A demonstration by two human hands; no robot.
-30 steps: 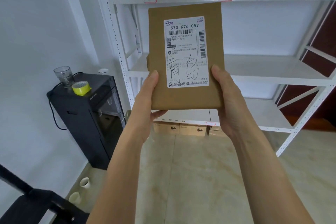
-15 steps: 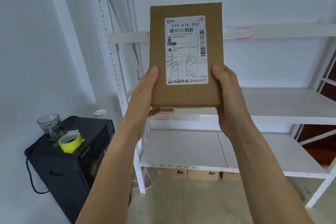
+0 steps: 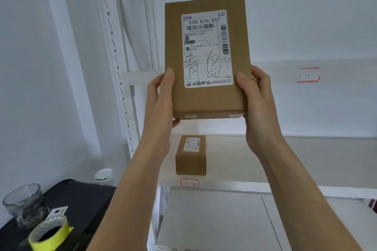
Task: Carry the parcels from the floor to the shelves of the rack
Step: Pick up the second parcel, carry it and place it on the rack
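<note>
A smooth white metal rack stands ahead. The left hand and right hand clamp the side edges of a flat rectangular cardboard parcel before its upper shelves; a smaller boxy parcel sits below on a shelf.

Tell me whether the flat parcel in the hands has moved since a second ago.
Yes. The flat parcel has gone up against the rack: earlier its top edge sat just under a shelf beam, now it stands well above the beam marked in red.

Small parcel on rack shelf (left end); cabinet left of rack.
</note>
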